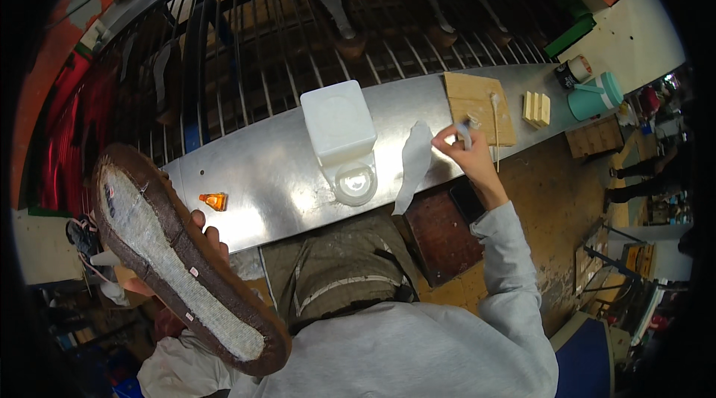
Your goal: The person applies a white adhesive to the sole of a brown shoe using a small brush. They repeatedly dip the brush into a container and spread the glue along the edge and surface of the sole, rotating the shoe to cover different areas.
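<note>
Left hand (203, 237) grips shoe (175, 256) off-bench; right hand (456, 146) pinches perhaps a brush (465, 129) near bench edge (313, 228).

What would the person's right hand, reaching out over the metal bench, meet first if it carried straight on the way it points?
Probably the square wooden board lying on the shiny metal bench: the right hand, pinching a small brush-like tool, points up toward it. Height above the board is unclear.
</note>
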{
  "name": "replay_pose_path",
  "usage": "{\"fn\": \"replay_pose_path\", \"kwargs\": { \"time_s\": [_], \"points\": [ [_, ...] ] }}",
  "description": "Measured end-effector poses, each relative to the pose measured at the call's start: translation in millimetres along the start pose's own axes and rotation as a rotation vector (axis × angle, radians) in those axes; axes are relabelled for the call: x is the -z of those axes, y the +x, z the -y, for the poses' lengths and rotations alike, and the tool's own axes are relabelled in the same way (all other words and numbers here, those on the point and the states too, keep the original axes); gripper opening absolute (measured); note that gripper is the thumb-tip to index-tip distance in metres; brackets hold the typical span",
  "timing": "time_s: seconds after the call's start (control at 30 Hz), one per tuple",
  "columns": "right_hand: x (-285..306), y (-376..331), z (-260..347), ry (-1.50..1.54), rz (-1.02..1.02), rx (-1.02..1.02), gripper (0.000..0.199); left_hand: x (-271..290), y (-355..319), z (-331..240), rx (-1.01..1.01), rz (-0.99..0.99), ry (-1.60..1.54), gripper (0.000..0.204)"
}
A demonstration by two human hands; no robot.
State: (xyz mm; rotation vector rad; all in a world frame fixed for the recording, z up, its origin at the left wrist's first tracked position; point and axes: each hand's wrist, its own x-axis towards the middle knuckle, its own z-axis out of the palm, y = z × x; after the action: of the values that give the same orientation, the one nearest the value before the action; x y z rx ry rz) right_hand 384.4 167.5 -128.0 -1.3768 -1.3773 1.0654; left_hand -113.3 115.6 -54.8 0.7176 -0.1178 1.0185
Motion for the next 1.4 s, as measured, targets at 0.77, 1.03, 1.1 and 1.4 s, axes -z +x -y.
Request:
{"fn": "replay_pose_path", "kwargs": {
  "time_s": [0.77,1.03,1.1,1.4],
  "points": [
    [-110.0,-41.7,162.1,-0.023,0.839,0.158,0.020,25.3,42.1,16.3,-0.746,-0.810,0.357,0.087],
    [-186.7,-22.3,208.2,0.260,0.558,0.454,0.023,10.8,60.7,41.7,-0.574,-0.811,0.544,0.089],
    [-193.1,-11.1,221.5,0.209,0.447,0.508,0.023,8.6,59.5,44.4,-0.499,-0.817,0.634,0.091],
    [-189.3,15.2,253.1,0.097,0.208,0.663,0.028,-5.9,42.0,62.8,-0.308,-0.606,0.721,0.095]
  ]
}}
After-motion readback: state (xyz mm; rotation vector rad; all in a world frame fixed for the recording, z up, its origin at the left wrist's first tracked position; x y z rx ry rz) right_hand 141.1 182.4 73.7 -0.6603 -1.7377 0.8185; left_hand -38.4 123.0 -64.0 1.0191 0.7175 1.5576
